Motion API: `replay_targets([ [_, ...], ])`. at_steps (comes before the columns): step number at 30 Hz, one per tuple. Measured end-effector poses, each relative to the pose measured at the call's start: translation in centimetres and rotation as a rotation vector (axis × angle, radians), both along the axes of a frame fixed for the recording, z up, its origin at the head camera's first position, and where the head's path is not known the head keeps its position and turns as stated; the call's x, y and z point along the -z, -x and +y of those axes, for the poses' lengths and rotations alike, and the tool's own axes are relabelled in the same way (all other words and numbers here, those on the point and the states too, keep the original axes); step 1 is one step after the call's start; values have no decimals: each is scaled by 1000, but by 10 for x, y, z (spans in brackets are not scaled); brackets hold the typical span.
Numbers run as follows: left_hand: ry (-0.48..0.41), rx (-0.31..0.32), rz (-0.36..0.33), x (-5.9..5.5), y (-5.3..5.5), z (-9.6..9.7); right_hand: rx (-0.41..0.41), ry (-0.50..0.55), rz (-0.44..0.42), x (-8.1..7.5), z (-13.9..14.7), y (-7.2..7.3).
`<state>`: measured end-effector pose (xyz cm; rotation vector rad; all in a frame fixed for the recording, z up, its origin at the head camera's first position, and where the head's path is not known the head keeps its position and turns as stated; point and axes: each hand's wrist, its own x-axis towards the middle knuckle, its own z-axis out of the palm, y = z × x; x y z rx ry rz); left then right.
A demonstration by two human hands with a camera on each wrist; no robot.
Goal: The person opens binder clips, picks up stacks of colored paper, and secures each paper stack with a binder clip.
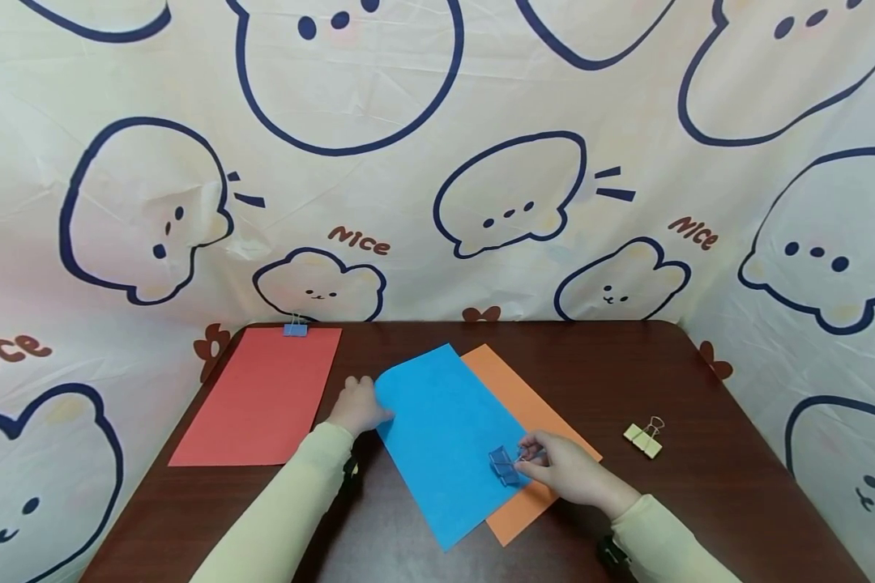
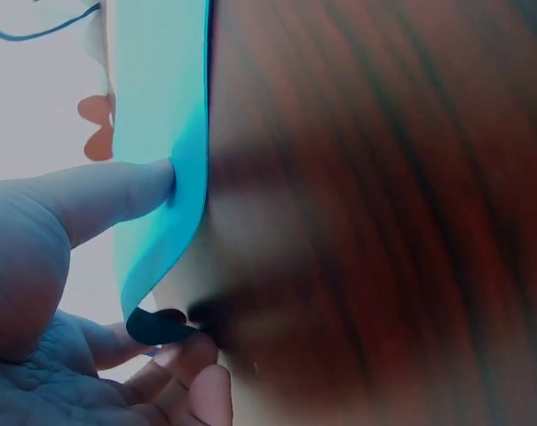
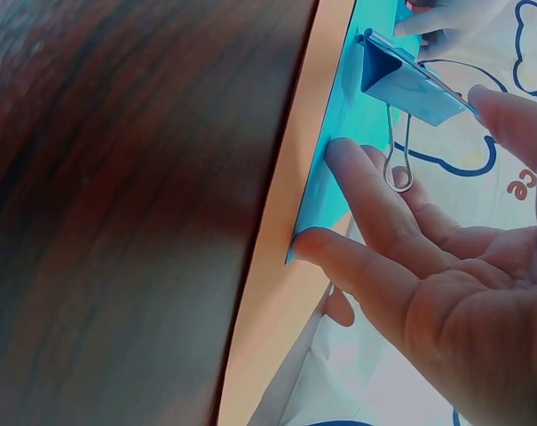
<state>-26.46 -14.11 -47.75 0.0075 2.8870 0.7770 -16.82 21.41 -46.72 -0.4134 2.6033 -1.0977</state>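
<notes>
A blue sheet of paper (image 1: 445, 437) lies slanted over an orange sheet (image 1: 510, 518), part of which shows along its right and lower sides. My left hand (image 1: 359, 406) is at the blue sheet's upper left edge, which curls upward; in the left wrist view the thumb (image 2: 148, 186) presses on top with the fingers curled beneath. Over the lower right of the blue sheet, my right hand (image 1: 565, 465) holds a blue binder clip (image 1: 505, 467) by its wire handle side. The right wrist view shows the clip (image 3: 414, 82) tilted by the thumb, and two fingertips (image 3: 314, 241) at the blue sheet.
To the left lies a red sheet (image 1: 258, 397) with another blue binder clip (image 1: 295, 329) on its top edge. A yellow binder clip (image 1: 642, 440) lies right of my right hand on the dark wooden table (image 1: 722, 502). Printed cloth (image 1: 408, 194) hangs behind.
</notes>
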Motion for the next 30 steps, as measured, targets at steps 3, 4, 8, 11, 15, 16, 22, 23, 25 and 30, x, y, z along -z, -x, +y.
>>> replay_targets([
  [3,-70,-24,-27,0,2,-3,4,-3,2,0,0,0],
  [4,-87,-29,-31,1,3,-4,5,-4,3,0,0,0],
  [8,-138,-52,-28,1,7,-8,7,-4,2,0,0,0],
  [11,-154,-69,-13,2,9,-11,9,-3,2,0,0,0],
  [15,-166,-72,19,3,10,-13,15,-6,6,1,0,0],
  [16,-173,-70,25,4,11,-13,15,-6,7,2,0,0],
  [22,-251,-55,64,5,9,-13,18,-3,7,2,0,0],
  [23,-262,-51,77,4,8,-12,19,-3,7,2,0,0],
  [25,-283,-39,106,3,6,-12,20,-2,6,2,0,-1],
  [30,-335,-41,126,-1,4,-14,20,5,4,2,0,-1],
])
